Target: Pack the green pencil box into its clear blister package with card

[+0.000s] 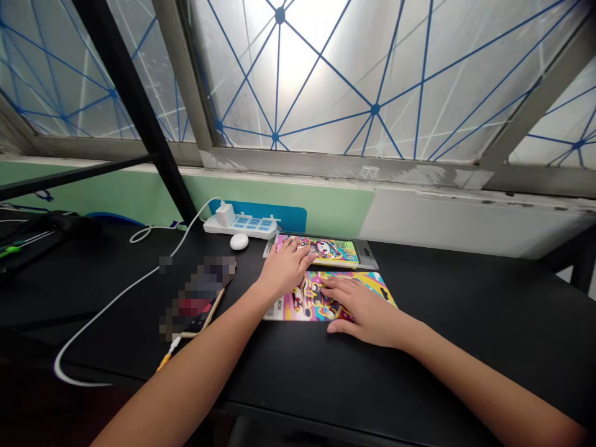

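Two colourful cartoon-printed packages lie on the black desk (442, 323). The near package (311, 298) is pink and yellow; the far package (335, 251) sits in a clear plastic sleeve by the wall. My left hand (284, 270) rests with fingers stretched flat, its tips on the far package's left end and its palm over the near package's left part. My right hand (361, 307) lies flat on the near package, fingers spread and pointing left.
A white power strip (242, 225) with a plugged charger and a white cable (116, 295) runs across the desk's left. A small white oval object (239, 241) lies beside it. A blurred-out item (198, 295) and a pencil sit left of my left arm. Windows stand behind.
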The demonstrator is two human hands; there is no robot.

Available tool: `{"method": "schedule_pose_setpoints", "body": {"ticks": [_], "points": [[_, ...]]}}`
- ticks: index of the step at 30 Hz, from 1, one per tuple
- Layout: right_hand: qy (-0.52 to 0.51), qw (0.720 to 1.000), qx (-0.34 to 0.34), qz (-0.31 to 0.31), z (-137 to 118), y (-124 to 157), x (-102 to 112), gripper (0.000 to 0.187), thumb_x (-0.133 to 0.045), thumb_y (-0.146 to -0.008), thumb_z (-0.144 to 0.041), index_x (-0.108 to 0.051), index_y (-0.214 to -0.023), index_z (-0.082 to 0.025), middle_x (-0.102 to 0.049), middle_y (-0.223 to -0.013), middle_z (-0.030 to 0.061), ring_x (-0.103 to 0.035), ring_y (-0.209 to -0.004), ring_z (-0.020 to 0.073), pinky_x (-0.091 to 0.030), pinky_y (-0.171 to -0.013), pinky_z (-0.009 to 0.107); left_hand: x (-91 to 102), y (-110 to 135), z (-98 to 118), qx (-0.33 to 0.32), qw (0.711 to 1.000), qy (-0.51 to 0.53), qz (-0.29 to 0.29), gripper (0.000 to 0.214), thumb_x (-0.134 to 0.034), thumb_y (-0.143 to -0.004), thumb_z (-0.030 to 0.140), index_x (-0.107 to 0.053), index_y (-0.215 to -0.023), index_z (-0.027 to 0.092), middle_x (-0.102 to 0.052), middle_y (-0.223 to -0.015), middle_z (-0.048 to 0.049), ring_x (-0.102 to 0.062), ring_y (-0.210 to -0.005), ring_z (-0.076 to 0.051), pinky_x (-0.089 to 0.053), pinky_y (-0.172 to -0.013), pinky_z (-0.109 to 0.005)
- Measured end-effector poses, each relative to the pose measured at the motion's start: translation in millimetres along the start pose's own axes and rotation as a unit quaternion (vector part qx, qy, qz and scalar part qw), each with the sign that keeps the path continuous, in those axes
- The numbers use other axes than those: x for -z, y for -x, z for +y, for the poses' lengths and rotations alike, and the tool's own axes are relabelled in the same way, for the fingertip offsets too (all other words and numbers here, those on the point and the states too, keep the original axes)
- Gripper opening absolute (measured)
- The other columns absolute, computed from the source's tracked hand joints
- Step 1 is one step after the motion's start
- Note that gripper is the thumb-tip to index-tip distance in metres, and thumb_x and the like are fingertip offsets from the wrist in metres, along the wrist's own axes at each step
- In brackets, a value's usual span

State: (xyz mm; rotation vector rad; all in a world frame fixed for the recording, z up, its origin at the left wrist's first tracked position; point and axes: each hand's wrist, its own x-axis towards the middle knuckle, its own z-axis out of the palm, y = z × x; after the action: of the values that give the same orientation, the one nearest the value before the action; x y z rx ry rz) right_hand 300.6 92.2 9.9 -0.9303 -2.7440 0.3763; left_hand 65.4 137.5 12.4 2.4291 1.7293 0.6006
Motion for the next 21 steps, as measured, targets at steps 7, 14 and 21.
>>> {"method": "schedule_pose_setpoints", "body": {"ticks": [7,14,21], "points": [[0.043,0.994,-0.064,0.079,1.2,-2.8,-8.3,0.046,-0.051,-0.095,-0.054,-0.059,-0.126,-0.021,-0.063,-0.115,0.0135,-0.058,-0.108,0.0313,-0.048,-0.091,0.048,5.8,5.8,3.0,0.023,0.999,-0.008,0.042,0.047,-0.029,-0.104,0.049,-0.066,-0.118,0.024,-0.054,-0.144,-0.0108,-0.040,-0.141,-0.032,-0.020,-0.117,-0.060],[0.069,0.982,-0.127,0.122,7.5,-9.1,-18.5,0.039,-0.048,-0.095,-0.058,-0.061,-0.098,-0.021,-0.063,-0.102,0.0114,-0.058,-0.095,0.0298,-0.047,-0.082,0.047,-5.2,7.2,-0.8,0.042,0.998,-0.031,0.026,0.058,-0.027,-0.101,0.058,-0.043,-0.149,0.028,-0.035,-0.160,-0.0133,-0.024,-0.149,-0.036,-0.013,-0.116,-0.066],[0.086,0.981,-0.126,0.117,3.7,-8.0,-16.1,0.037,-0.049,-0.095,-0.056,-0.060,-0.096,-0.022,-0.063,-0.107,0.0120,-0.057,-0.097,0.0298,-0.047,-0.084,0.046,-0.4,3.6,-5.0,0.033,0.999,-0.020,0.030,0.052,-0.025,-0.103,0.052,-0.059,-0.134,0.029,-0.045,-0.153,-0.0129,-0.034,-0.143,-0.038,-0.020,-0.112,-0.067]]}}
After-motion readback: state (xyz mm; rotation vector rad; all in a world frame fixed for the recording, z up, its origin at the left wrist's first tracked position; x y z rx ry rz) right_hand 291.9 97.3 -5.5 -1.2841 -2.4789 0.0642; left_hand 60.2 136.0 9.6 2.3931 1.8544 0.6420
